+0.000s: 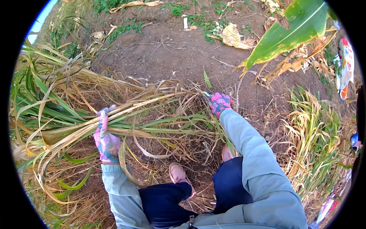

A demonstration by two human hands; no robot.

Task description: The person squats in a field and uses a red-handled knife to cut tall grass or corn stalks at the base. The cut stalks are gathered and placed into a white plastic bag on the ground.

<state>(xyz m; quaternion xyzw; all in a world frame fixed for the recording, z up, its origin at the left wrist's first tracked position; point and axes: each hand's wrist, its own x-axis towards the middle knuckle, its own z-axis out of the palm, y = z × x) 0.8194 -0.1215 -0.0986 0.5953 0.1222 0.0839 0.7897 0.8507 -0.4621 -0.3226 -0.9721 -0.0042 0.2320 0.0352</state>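
My left hand (107,137), in a flowered glove, grips a bundle of long grass stalks (123,121), part green and part dry. Their leafy tops spread out to the left and their lower ends reach right across the ground in front of my feet. My right hand (220,104), in a matching glove, is closed on a tool (206,94) at the right ends of the stalks. Only a small metallic part of the tool shows, and its blade cannot be made out among the stems. Cut or flattened dry grass (177,143) lies below the bundle.
A broad green maize leaf (288,31) hangs at the upper right. Cut grass lies in a heap (311,137) on the right, near a printed plastic sack (346,65). Dry maize husks (233,37) rest on bare soil (160,54) ahead. More grass stands at the left.
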